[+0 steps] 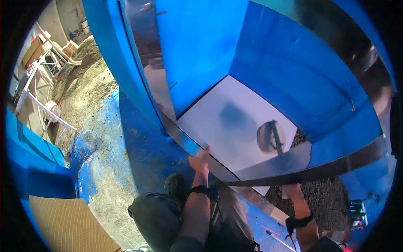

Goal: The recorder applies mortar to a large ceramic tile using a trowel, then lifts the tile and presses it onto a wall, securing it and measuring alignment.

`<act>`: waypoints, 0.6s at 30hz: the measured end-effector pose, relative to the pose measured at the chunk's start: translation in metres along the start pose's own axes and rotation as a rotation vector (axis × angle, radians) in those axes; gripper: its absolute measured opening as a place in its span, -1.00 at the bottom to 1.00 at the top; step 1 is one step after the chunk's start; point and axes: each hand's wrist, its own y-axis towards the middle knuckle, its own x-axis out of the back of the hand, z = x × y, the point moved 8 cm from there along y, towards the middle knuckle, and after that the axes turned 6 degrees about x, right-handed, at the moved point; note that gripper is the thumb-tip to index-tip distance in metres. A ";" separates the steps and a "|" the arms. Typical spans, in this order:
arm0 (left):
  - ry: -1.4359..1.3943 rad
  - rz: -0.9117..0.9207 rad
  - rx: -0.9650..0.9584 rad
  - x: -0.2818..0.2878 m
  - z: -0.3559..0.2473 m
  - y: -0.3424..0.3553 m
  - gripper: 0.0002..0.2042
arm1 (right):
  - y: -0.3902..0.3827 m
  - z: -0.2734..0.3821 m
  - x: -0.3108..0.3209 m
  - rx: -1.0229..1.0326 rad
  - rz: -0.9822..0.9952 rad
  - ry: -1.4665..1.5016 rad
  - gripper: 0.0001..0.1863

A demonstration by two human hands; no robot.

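A large white panel lies tilted inside a blue-walled frame, with a round grey-brown patch crossed by a dark strip near its right side. My left hand is closed at the panel's near left edge, thumb up, beside the metal rail of the frame. Farther right, my right hand reaches under the dark curved bar, close to the panel's near corner. The bar hides its fingertips, so I cannot tell its grip. Both wrists wear dark bands.
Blue walls rise behind and right of the panel. Rough dark ground shows under the frame. Left are a paint-stained floor, a brown gridded sheet, a white metal stand and a soil heap.
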 end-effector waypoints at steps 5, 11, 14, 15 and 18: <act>0.034 -0.108 -0.079 0.028 0.010 0.031 -0.06 | 0.056 0.137 -0.013 0.773 -0.524 -0.601 -0.77; -0.172 -0.001 -0.084 0.004 0.008 0.026 -0.13 | 0.133 0.033 -0.048 0.094 -0.218 -0.078 -0.47; -0.166 0.045 -0.144 0.011 0.012 0.023 -0.19 | 0.099 0.132 -0.042 0.052 -0.185 0.013 -0.46; -0.179 0.010 -0.099 0.009 0.006 0.015 -0.21 | 0.104 0.127 -0.036 0.053 -0.196 0.021 -0.46; -0.218 0.008 -0.128 0.023 0.014 0.038 -0.24 | 0.121 0.142 -0.044 0.187 -0.155 0.134 -0.44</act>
